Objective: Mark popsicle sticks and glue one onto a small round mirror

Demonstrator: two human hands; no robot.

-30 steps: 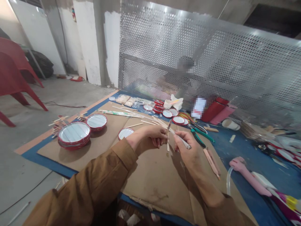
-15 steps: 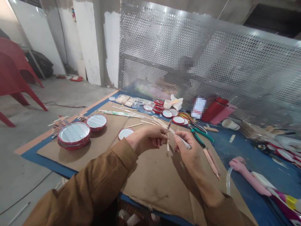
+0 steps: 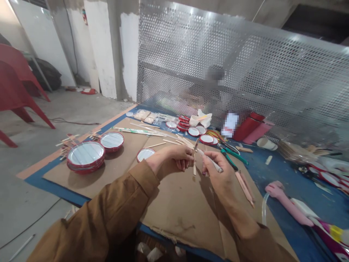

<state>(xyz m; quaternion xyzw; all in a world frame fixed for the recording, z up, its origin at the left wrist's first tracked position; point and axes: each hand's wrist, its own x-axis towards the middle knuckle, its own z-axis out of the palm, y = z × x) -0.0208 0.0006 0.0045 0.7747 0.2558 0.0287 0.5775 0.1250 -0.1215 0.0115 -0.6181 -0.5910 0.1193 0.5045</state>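
Pinched in the fingers of my left hand (image 3: 180,156) are small wooden craft sticks (image 3: 195,169), one crossing another over the cardboard. My right hand (image 3: 219,171) is closed around a slim white glue tube (image 3: 215,163). The tube's narrow tip points up and left, close by the upper stick; whether it touches the wood I cannot tell. Beyond my left wrist lies a round white disc with a red rim (image 3: 145,154). Loose wooden sticks (image 3: 185,140) are scattered just past my hands.
Cardboard (image 3: 180,214) covers much of the blue table (image 3: 275,167). Red-rimmed round tins (image 3: 85,156) stand at the left. Green-handled pliers (image 3: 234,156), pink pens (image 3: 244,189) and a pink glue gun (image 3: 289,203) lie at the right. A perforated metal panel (image 3: 174,65) stands behind.
The glue tube has shifted very slightly in my right hand's grip, near the sticks. My left hand and the sticks stay in almost the same place.
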